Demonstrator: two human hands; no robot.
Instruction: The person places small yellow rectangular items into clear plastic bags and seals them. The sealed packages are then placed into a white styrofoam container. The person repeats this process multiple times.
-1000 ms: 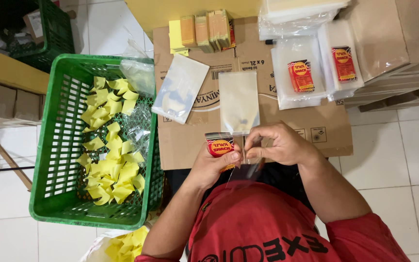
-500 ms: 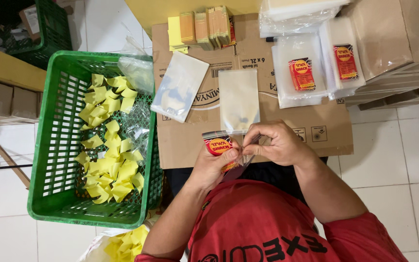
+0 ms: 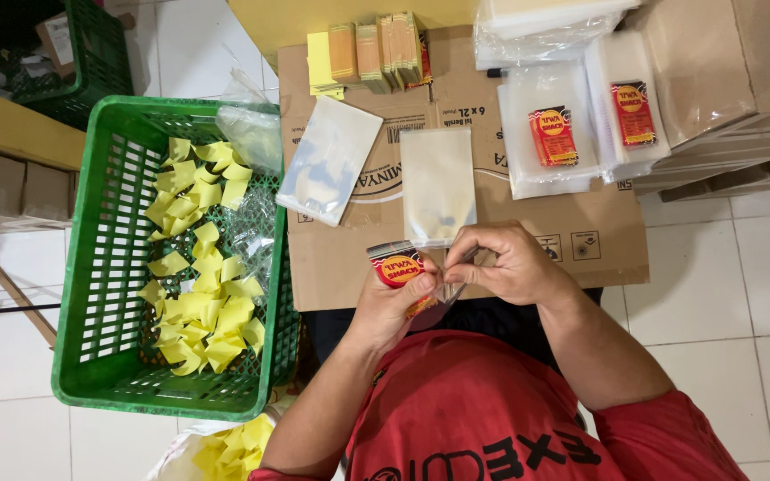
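packet (image 3: 397, 265) with a red and yellow label sits at frame centre, pinched in your left hand (image 3: 394, 303); your right hand (image 3: 505, 264) grips its clear edge. two matching labelled bags (image 3: 581, 125) lie upper right on cardboard (image 3: 331, 258). green basket (image 3: 91, 356) at left holds yellow wrappers (image 3: 198, 285). packet's lower part is hidden.

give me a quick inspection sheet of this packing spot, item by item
surface: flattened cardboard box on a white tiled floor.
job's things: small clear pouch with a red and yellow label, held in both hands.
clutter: empty clear pouches, stacks of labelled pouches, row of yellow and tan packets.
grippers: left hand grips the pouch; right hand pinches its top edge.
cables: nothing seen.
surroundings: green plastic basket holding folded yellow pieces, a second dark green crate.
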